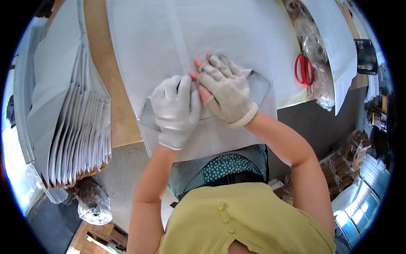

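Observation:
A large white flattened paper bag (pixel 144 25) lies on the table in front of me, its near end folded into a band with pointed corners. Grey-looking angled panels stick out on both sides of my hands. My left hand (pixel 175 106), in a white knitted glove, has its fingers curled down on the fold, and their tips are hidden. Beside it, my right hand (pixel 226 89) presses flat on the paper with fingers stretched out to the upper left. Its greyish glove leaves the fingertips bare. Both hands are close together at the middle of the fold.
On the left stands a thick stack of folded white paper (pixel 80 131) at the brown table edge (pixel 122 122). Red-handled scissors (pixel 304 70) lie to the right, beside crumpled clear plastic (pixel 322 80) and more white sheets (pixel 338 46). A dark mug-like container (pixel 366 57) is farther right.

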{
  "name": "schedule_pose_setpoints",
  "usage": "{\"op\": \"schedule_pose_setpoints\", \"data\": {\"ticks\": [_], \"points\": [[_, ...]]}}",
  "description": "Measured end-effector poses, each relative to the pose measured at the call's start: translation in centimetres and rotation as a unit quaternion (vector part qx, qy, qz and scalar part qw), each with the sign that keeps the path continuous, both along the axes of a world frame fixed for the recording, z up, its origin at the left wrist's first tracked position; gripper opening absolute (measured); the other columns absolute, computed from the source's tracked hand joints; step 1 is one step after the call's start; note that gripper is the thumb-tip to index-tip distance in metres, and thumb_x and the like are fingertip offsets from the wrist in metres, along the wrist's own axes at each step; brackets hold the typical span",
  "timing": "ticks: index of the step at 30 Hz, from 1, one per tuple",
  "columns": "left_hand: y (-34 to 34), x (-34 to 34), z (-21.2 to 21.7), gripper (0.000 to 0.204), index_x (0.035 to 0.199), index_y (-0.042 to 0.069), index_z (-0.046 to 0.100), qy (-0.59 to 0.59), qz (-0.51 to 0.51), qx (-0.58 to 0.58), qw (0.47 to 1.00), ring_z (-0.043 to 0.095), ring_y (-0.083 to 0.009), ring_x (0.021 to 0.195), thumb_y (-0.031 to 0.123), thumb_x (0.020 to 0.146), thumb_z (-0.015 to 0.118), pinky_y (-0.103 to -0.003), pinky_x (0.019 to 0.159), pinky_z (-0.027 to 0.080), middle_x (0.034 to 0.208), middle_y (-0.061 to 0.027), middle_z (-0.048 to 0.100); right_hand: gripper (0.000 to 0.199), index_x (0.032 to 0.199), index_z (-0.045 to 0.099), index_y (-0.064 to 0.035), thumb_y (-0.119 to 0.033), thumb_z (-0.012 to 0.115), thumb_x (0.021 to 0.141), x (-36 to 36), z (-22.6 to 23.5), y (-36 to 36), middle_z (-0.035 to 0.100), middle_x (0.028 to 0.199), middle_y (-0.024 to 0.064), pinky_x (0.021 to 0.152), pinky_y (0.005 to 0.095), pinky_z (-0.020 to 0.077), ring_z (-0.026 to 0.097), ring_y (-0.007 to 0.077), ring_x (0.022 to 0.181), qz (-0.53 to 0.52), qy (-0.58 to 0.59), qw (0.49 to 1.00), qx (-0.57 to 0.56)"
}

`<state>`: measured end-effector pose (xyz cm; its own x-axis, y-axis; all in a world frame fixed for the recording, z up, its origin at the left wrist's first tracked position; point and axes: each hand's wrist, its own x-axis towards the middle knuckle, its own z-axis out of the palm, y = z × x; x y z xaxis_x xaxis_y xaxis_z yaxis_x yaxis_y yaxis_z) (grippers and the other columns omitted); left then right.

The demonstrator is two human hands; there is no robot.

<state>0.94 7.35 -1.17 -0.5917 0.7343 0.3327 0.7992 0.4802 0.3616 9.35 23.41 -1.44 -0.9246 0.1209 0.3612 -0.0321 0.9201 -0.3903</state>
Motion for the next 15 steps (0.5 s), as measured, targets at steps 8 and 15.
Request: {"op": "schedule_pose_setpoints", "data": {"ticks": [8,15], "points": [[-10.4,-0.3,2.5,0.045,0.145,0.000,0.051,-0.371,0.227,0.197,0.879,0.060,-0.0306,0.122,0.015,0.104,0.058,-0.040,0.106,0.049,0.141,-0.0172,0.059,0.034,0.123,0.073,-0.0077,-0.018,0.070,0.090,5.9,2.4,8.8,0.071,0.122,0.0157,0.105,0.0467,0.0499,0.065,0.0369,0.118,-0.073,-0.076,0.994,-0.020],[-11.6,0.3,4.0,0.045,0.142,0.001,0.056,-0.730,0.292,0.439,0.435,0.060,-0.0232,0.121,0.032,0.110,0.048,-0.037,0.099,0.051,0.131,-0.0164,0.062,0.068,0.131,0.067,-0.0104,-0.029,0.090,0.070,8.2,2.8,6.6,0.070,0.111,0.0166,0.099,0.0475,0.0502,0.065,0.0375,0.110,-0.105,-0.101,0.989,0.024]]}}
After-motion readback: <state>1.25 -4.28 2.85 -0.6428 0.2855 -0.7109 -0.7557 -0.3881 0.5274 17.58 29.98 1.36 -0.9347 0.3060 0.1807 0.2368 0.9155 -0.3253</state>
